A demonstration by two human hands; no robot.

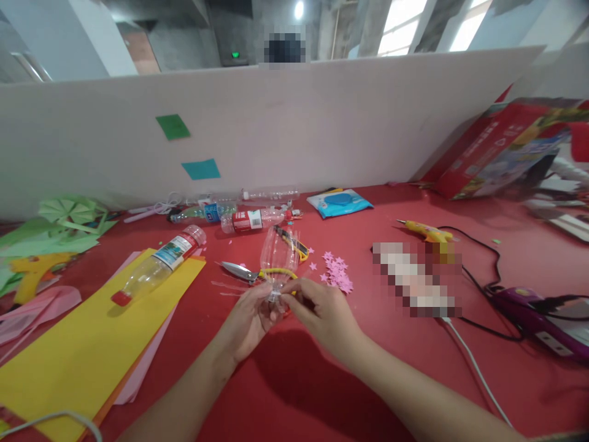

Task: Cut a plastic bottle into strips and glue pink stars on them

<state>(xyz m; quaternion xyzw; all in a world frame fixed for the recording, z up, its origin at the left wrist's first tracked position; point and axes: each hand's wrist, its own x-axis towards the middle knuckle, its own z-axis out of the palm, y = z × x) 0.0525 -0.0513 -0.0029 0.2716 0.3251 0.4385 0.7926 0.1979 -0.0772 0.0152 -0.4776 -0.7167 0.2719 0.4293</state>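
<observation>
Near the middle of the red table, my left hand [252, 316] is closed around the neck end of a clear plastic bottle piece [278, 250], whose wide part points away from me. My right hand [322, 310] pinches at the same neck from the right, thumb and forefinger together. Scissors [239, 271] with yellow handles lie just behind my hands, partly hidden by the clear plastic. A cutter [294, 242] with a yellow and black body rests beyond. Pink paper stars [337, 272] are piled right of the bottle piece.
Yellow paper [83, 344] holds a labelled bottle [159, 267] at left. More bottles [255, 219] lie at the back beside a blue packet [340, 202]. A yellow glue gun [426, 232], dark cables and a purple power strip [538, 319] are at right. A white partition [294, 123] stands behind.
</observation>
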